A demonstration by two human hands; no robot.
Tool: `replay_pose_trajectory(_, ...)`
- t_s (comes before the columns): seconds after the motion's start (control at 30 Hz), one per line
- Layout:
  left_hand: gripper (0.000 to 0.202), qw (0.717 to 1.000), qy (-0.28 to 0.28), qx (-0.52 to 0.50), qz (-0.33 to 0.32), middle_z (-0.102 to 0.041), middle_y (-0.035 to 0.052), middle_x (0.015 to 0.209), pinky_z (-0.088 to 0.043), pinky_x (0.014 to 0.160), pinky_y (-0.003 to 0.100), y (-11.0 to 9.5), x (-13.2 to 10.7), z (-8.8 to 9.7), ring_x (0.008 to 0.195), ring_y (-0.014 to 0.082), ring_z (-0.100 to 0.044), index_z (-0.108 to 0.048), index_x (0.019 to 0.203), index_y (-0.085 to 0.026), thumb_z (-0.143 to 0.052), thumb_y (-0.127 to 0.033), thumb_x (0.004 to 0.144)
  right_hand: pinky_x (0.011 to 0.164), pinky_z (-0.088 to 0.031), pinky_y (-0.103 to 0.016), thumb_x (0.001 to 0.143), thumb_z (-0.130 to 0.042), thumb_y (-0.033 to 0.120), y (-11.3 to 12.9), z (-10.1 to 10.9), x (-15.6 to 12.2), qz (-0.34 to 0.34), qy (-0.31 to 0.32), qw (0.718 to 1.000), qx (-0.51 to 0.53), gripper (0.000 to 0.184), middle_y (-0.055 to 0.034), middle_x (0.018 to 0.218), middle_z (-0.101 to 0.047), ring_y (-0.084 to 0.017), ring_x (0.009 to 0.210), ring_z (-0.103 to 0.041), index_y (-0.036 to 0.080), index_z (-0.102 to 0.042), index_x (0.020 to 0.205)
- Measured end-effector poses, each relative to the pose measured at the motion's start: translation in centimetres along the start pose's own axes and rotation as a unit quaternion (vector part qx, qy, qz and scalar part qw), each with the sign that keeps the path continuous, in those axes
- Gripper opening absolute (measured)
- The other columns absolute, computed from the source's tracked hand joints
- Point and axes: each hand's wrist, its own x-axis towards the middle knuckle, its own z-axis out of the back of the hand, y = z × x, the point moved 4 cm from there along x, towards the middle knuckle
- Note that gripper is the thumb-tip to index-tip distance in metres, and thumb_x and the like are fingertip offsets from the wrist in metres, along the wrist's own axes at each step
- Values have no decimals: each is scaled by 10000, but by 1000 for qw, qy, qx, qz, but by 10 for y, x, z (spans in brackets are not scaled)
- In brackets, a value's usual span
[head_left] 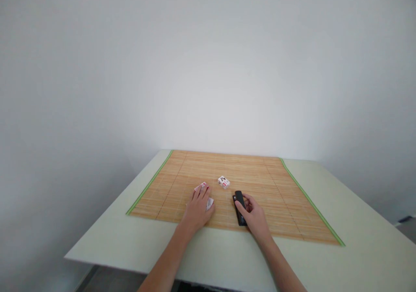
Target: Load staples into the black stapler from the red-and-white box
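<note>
On the bamboo mat, a black stapler (239, 196) lies with its far end pointing away from me. My right hand (255, 217) is closed on it from the right, thumb across its top and fingers along the side. My left hand (196, 210) rests palm down with fingers stretched out over a red-and-white box (199, 187). A whitish piece (209, 203) shows between its thumb and forefinger; the palm covers the rest. Beyond and between both hands sits a small white box (223, 182) with dark and red print.
The bamboo mat (253, 170) with green side edges covers the middle of a pale table (107, 240). A plain white wall (224, 66) stands behind the table. Some dark object (404, 219) shows at the far right.
</note>
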Motion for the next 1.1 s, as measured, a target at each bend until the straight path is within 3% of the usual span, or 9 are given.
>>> replay_pose_trajectory(0.13,542,998,-25,30,55,-396,90,1613,-192,1242,529,30,-2,-3,1514,299,-289,-433,1513,-251,-458,-384,988,606,-446,-307,826,-666,647,0,0,0,-2,-1,1000,0,619,-11,749,-610,-184,648,-549,173,-669,1224)
replay_pose_trajectory(0.3,536,989,-41,63,130,-367,106,1627,-184,1230,544,86,-12,10,1509,326,-290,-470,1480,-236,-458,-428,980,618,-450,-311,839,-650,643,4,1,-2,-2,-1,1000,-2,601,-14,748,-614,-194,660,-559,181,-672,1223)
replay_pose_trajectory(0.4,548,985,-39,78,147,-392,136,1608,-176,1218,579,96,-9,15,1501,350,-290,-472,1469,-210,-473,-441,973,615,-447,-312,845,-645,640,7,1,-3,-2,0,1000,-4,594,-18,757,-615,-198,665,-560,186,-669,1228)
replay_pose_trajectory(0.47,553,984,-53,77,150,-419,152,1585,-182,1212,591,83,0,15,1495,356,-295,-458,1475,-196,-472,-436,977,611,-446,-313,845,-644,643,7,1,-3,-2,-4,1000,-5,591,-18,755,-615,-198,661,-560,189,-670,1222)
replay_pose_trajectory(0.53,544,989,-67,51,124,-426,151,1579,-205,1217,559,54,17,8,1485,334,-321,-438,1492,-197,-460,-407,991,619,-453,-314,848,-643,643,8,1,-3,0,-6,1000,-4,585,-16,755,-621,-196,662,-565,191,-669,1220)
replay_pose_trajectory(0.7,515,999,-12,-43,-30,-435,83,1581,-279,1211,474,-32,65,-32,1476,256,-355,-453,1487,-280,-507,-359,981,621,-463,-310,847,-647,646,8,1,-3,-1,-12,1000,6,607,-19,768,-641,-192,665,-572,185,-657,1242)
replay_pose_trajectory(0.8,447,998,6,-43,-36,-481,68,1549,-294,1206,470,-41,79,-46,1459,254,-380,-545,1396,-283,-562,-342,953,620,-467,-311,851,-640,647,8,0,-3,1,-11,1000,5,619,-24,769,-643,-194,667,-574,178,-654,1255)
replay_pose_trajectory(0.9,387,999,0,-34,-6,-514,73,1520,-294,1207,471,-13,75,-38,1446,245,-401,-579,1337,-256,-517,-251,955,629,-472,-315,859,-633,645,6,0,-4,4,-10,1000,1,612,-24,775,-649,-195,671,-581,183,-657,1260)
replay_pose_trajectory(1.1,328,998,-15,-15,53,-599,105,1411,-347,1177,445,64,44,11,1351,238,-507,-622,1203,-208,-449,-160,928,648,-481,-332,871,-623,631,6,0,-3,7,-3,1000,-4,604,-28,770,-655,-210,684,-596,185,-653,1278)
